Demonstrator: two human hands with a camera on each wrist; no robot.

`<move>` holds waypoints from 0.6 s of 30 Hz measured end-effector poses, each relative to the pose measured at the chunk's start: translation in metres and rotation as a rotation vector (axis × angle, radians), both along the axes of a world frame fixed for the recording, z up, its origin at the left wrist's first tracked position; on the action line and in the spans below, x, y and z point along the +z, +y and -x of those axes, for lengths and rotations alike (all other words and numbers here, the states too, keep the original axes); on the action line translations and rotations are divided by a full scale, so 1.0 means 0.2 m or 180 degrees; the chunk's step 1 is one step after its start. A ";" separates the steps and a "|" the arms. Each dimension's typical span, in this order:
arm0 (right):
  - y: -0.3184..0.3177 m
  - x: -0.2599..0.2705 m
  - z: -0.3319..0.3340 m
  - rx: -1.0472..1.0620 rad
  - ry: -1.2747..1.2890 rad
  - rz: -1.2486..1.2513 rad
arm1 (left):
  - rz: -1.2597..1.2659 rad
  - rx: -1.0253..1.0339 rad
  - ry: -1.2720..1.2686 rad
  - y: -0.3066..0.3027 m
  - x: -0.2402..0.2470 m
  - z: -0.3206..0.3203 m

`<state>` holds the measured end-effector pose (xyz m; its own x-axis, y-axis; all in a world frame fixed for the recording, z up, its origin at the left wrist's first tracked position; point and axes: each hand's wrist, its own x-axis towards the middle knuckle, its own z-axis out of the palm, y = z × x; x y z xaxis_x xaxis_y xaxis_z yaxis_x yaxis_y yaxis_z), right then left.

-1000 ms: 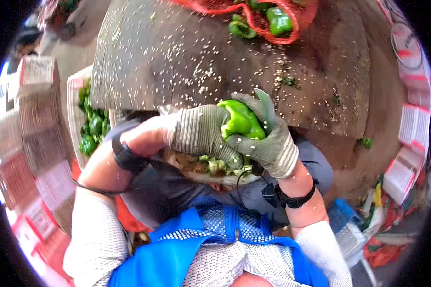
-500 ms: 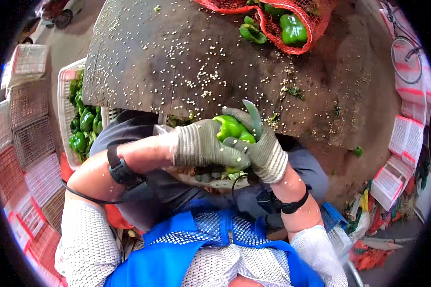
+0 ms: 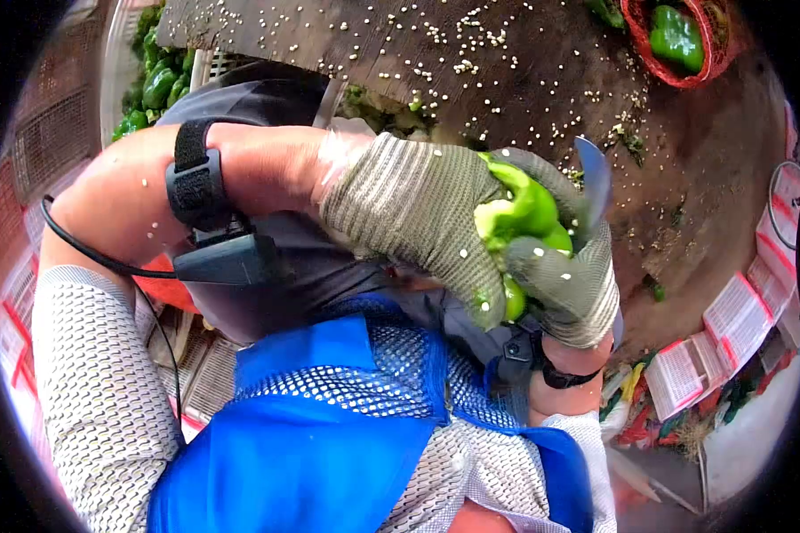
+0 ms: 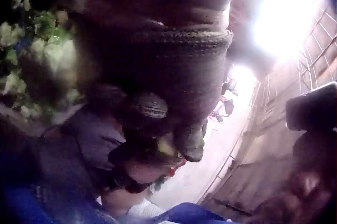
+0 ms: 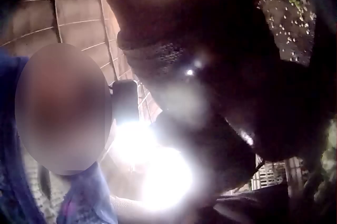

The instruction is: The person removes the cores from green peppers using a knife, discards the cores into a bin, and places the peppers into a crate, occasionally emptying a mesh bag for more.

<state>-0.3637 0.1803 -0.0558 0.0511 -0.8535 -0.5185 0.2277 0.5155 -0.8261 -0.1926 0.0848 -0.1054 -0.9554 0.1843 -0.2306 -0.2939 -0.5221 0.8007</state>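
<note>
A bright green pepper, torn or cut open at one side (image 3: 531, 206), is held between both gloved hands in the head view. My left hand (image 3: 418, 209) grips it from the left, fingers curled around its side. My right hand (image 3: 571, 289) holds its right side, with the thumb across the front. A curved knife blade (image 3: 594, 182) sticks up beside the right hand's fingers; its handle is hidden. Both wrist views are dark: the left glove (image 4: 179, 87) shows curled fingertips, while the right glove (image 5: 174, 71) is barely readable.
A seed-strewn board (image 3: 524, 71) lies beyond the hands. A red net bag (image 3: 709, 53) with a green pepper (image 3: 676, 38) sits at its far right. On the left stands a white crate (image 3: 116, 67) of peppers. Green scraps (image 3: 387, 111) lie below the board's near edge.
The head view has shifted, so the hands appear larger and farther right. Both hands still hold the pepper, and its torn pale edge now shows more.
</note>
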 end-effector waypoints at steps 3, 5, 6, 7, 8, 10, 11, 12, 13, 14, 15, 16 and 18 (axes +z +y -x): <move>-0.03 0.01 0.01 -0.0188 -0.0435 -0.0096 | -0.0767 -0.0204 -0.0788 -0.03 0.01 -0.01; -0.03 0.00 0.02 -0.0230 -0.0543 -0.0105 | -0.1072 -0.0304 -0.1142 -0.06 0.03 -0.03; -0.04 -0.02 0.02 -0.0211 -0.0520 -0.0098 | -0.1183 -0.0373 -0.1331 -0.10 0.04 -0.04; -0.05 -0.05 0.03 -0.0209 -0.0494 -0.0087 | -0.1270 -0.0383 -0.1411 -0.13 0.05 -0.04; -0.06 -0.08 0.04 -0.0118 -0.0487 -0.0029 | -0.1355 -0.0391 -0.1493 -0.16 0.07 -0.03; -0.05 -0.13 0.06 0.0325 0.0076 0.0258 | -0.1503 -0.0258 -0.1422 -0.16 0.13 -0.02; -0.05 -0.11 0.05 0.0295 -0.0036 0.0182 | -0.1564 -0.0189 -0.1383 -0.16 0.15 -0.02; -0.04 -0.09 0.04 0.0264 -0.0146 0.0105 | -0.1471 -0.0243 -0.1410 -0.17 0.16 -0.01; -0.04 -0.07 0.03 0.0231 -0.0254 0.0027 | -0.1378 0.0060 -0.1319 -0.16 0.18 0.01; -0.03 -0.07 0.02 0.0241 0.0026 0.0210 | -0.1291 0.0360 -0.1225 -0.12 0.22 0.03; -0.03 -0.07 0.02 0.0243 0.0305 0.0377 | -0.0217 0.0664 -0.0160 -0.10 0.14 0.03; -0.02 -0.07 0.02 0.0386 0.0629 0.0633 | 0.0985 0.1213 0.0673 -0.08 0.05 0.03; -0.01 -0.08 0.05 0.0642 0.1272 0.1066 | 0.2159 0.0830 0.0845 -0.13 0.08 -0.01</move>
<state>-0.3746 0.1783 -0.0710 0.0855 -0.9686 -0.2333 -0.2127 0.2110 -0.9541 -0.1914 0.0594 -0.0903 -0.9876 -0.1540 0.0302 0.0177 0.0817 0.9965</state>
